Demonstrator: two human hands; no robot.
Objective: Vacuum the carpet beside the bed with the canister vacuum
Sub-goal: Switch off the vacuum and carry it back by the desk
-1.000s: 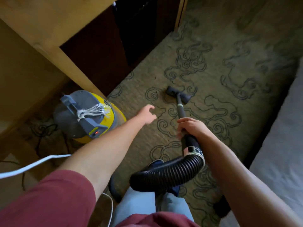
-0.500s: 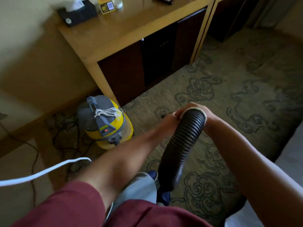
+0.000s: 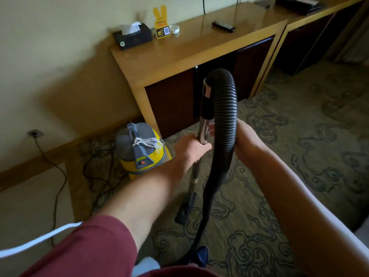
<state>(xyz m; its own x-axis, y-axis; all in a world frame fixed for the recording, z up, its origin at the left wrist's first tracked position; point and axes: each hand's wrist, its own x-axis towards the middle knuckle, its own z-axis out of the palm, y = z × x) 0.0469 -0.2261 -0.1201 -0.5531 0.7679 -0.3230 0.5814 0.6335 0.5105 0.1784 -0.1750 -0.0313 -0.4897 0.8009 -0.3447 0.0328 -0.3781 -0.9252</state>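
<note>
Nearest, floor head (image 3: 184,211) tipped on edge on the carpet (image 3: 289,176), just ahead of a shoe (image 3: 201,255). Above it, left hand (image 3: 191,145) wrapped round the metal tube (image 3: 202,134); right hand (image 3: 246,140) clasping the ribbed hose (image 3: 224,116). Beyond, at left, yellow canister (image 3: 139,148) beside the desk (image 3: 189,50). Step in hand, by appearance: adjusting or regripping the tube. Next: head laid flat, strokes along the carpet.

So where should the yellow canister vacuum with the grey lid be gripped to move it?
Probably by the grey handle bar running across the lid of the yellow canister vacuum, coming from straight above: it is raised, faces up, and the body is a smooth drum. White string is wrapped around the bar.
</note>
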